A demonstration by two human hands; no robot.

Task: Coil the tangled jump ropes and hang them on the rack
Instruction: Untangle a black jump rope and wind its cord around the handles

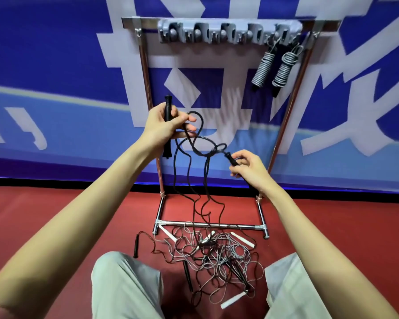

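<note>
Left hand [164, 125] grips black rope handle [168, 109]; right hand [249, 166] pinches second handle [231, 158]. Black rope [191, 171] trails into floor tangle [217, 256] below rack [145, 65]. Risk: pulling tightens knots, drags pile, snags rack base.

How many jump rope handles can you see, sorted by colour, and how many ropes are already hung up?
Black handles in hands: 2, one in the left hand, one in the right hand
Black handles on the floor: at least 3, such as this one; the tangle may hide more
White handles on the floor: 4, such as this one
Coiled ropes hung on the rack: 2
Total handles: at least 9
</note>
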